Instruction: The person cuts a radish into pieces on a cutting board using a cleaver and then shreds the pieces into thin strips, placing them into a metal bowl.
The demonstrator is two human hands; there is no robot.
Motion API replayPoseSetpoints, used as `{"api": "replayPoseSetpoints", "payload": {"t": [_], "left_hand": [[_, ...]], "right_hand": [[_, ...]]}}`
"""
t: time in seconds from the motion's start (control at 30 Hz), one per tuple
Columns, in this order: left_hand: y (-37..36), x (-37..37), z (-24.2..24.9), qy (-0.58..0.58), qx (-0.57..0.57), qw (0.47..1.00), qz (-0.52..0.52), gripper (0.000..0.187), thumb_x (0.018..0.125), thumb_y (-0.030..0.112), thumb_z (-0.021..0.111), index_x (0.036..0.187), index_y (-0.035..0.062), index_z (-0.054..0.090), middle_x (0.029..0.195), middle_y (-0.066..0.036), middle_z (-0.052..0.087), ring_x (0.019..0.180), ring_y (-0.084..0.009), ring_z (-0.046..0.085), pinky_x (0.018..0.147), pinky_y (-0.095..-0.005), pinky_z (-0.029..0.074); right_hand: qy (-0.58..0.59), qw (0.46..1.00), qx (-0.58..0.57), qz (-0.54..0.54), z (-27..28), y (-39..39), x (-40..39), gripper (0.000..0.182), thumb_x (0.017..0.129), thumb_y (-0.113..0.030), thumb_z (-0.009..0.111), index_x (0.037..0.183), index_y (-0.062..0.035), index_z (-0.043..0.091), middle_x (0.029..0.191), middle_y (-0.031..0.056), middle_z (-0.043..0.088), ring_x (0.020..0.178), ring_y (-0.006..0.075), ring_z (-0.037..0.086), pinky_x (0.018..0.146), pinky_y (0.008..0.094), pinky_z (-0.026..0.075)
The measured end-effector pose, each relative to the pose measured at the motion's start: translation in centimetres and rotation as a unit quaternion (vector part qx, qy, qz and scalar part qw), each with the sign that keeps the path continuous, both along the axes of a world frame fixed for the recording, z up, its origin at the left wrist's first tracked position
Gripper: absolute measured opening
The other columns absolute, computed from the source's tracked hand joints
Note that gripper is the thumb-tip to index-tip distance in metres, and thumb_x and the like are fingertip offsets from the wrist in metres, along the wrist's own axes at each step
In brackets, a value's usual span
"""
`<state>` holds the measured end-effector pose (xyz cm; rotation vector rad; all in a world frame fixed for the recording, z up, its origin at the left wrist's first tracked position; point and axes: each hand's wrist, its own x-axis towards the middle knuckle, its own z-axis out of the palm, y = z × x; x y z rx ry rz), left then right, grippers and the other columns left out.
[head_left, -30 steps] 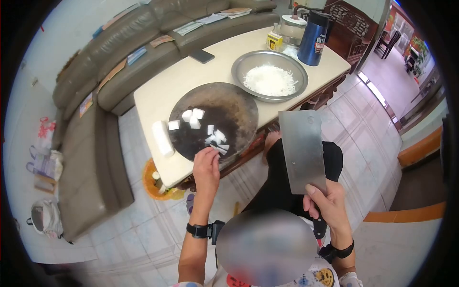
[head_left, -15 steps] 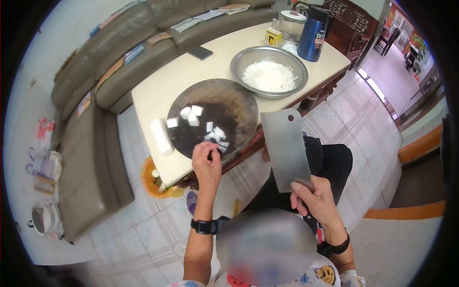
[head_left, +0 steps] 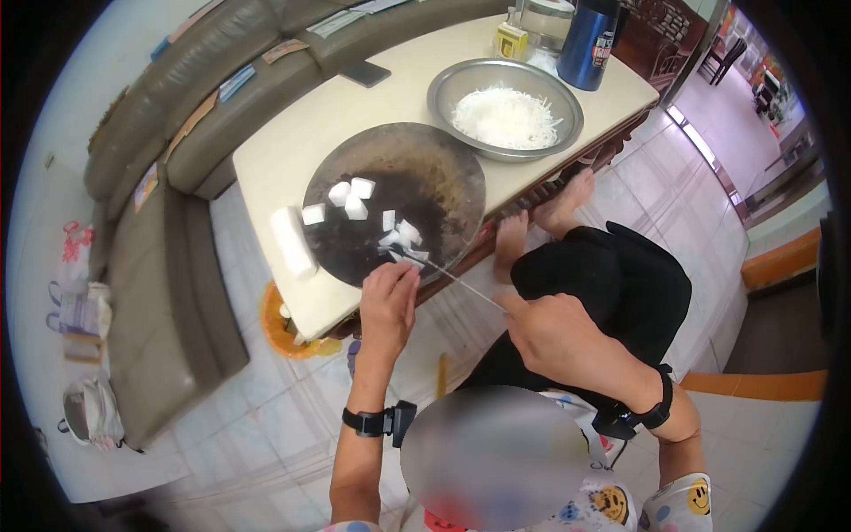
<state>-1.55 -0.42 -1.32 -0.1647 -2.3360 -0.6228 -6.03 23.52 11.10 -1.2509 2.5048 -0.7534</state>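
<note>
My right hand (head_left: 563, 335) is closed round the handle of a cleaver (head_left: 461, 282), whose blade is seen edge-on and reaches the near edge of a round dark chopping board (head_left: 443, 195). Beside the blade tip, my left hand (head_left: 388, 297) has its fingers pressed together at small white pieces (head_left: 406, 236); whether they grip one is hidden. Larger white chunks (head_left: 355, 207) lie further back on the board. A long white block (head_left: 292, 243) rests at the board's left. Behind the board, a metal bowl (head_left: 505, 108) holds white shreds.
On the cream table (head_left: 301, 142) are a phone (head_left: 364, 74), a yellow box (head_left: 511, 41), a glass jar (head_left: 545, 25) and a blue flask (head_left: 587, 44). An orange bin (head_left: 277, 330) stands below the table's near left corner. A grey sofa (head_left: 177, 337) lies left.
My right hand has moved left and up, bringing the cleaver from upright beside the board to edge-on at the small white pieces. My left hand stays near them. The view has shifted slightly.
</note>
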Motion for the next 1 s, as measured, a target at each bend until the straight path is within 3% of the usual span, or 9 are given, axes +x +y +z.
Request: {"api": "replayPoseSetpoints", "payload": {"t": [0.07,0.2,0.37,0.47,0.53,0.67,1.0], "left_hand": [[0.0,0.1,0.2,-0.009,0.002,1.000,-0.001,0.019,0.076,-0.002,0.071,0.095,-0.0008,0.067,0.099,-0.013,0.063,0.095,-0.0323,0.060,0.081,-0.0405,0.048],[0.1,0.4,0.1,-0.038,-0.006,0.999,0.020,0.019,0.074,-0.003,0.072,0.091,-0.0018,0.066,0.099,-0.014,0.062,0.097,-0.0338,0.060,0.082,-0.0412,0.048],[0.0,0.4,-0.2,-0.060,-0.001,0.998,0.021,0.020,0.068,-0.005,0.072,0.087,-0.0028,0.064,0.104,-0.016,0.063,0.099,-0.0357,0.060,0.084,-0.0426,0.048],[-0.2,0.2,-0.3,-0.071,0.009,0.997,0.014,0.023,0.063,-0.007,0.067,0.085,-0.0035,0.064,0.104,-0.017,0.064,0.100,-0.0379,0.060,0.083,-0.0432,0.049],[-0.3,0.3,-0.3,-0.077,0.014,0.997,0.009,0.026,0.059,-0.010,0.063,0.085,-0.0039,0.064,0.101,-0.018,0.064,0.099,-0.0392,0.061,0.082,-0.0431,0.050],[-0.2,0.3,-0.4,-0.087,0.016,0.996,0.014,0.024,0.060,-0.003,0.068,0.083,-0.0043,0.061,0.103,-0.020,0.064,0.099,-0.0387,0.060,0.084,-0.0477,0.048],[0.1,0.6,-0.2,-0.097,0.000,0.995,0.018,0.019,0.059,-0.005,0.062,0.078,-0.0045,0.061,0.096,-0.021,0.063,0.094,-0.0403,0.059,0.082,-0.0519,0.047]], "right_hand": [[-0.004,1.000,0.022,0.010,-0.2,-0.2,0.0,0.015,0.076,0.001,0.057,0.089,0.0047,0.052,0.058,0.0221,0.057,0.060,0.0406,0.062,0.052,0.0480,0.047],[-0.014,0.999,0.048,0.022,-0.4,-0.5,-0.3,0.018,0.077,-0.002,0.057,0.093,0.0037,0.051,0.062,0.0206,0.060,0.059,0.0398,0.063,0.051,0.0461,0.048],[-0.053,0.990,0.115,0.062,0.0,-0.3,-1.2,0.048,0.073,-0.002,0.059,0.117,0.0142,0.049,0.073,0.0217,0.062,0.055,0.0348,0.062,0.050,0.0411,0.049],[-0.080,0.983,0.145,0.074,0.4,-0.2,-2.0,0.056,0.073,-0.002,0.059,0.124,0.0174,0.046,0.073,0.0215,0.060,0.052,0.0302,0.061,0.044,0.0379,0.047],[-0.078,0.983,0.144,0.087,0.6,-0.2,-2.6,0.055,0.073,-0.002,0.058,0.123,0.0181,0.047,0.071,0.0208,0.059,0.051,0.0283,0.060,0.041,0.0361,0.046],[-0.066,0.984,0.119,0.118,0.4,-0.6,-3.4,0.051,0.073,-0.002,0.059,0.118,0.0202,0.051,0.067,0.0189,0.056,0.048,0.0231,0.058,0.036,0.0318,0.044],[-0.092,0.973,0.155,0.141,-0.6,-3.1,-4.7,0.040,0.069,-0.003,0.064,0.099,0.0223,0.056,0.069,0.0224,0.061,0.052,0.0221,0.063,0.040,0.0287,0.047]]}}
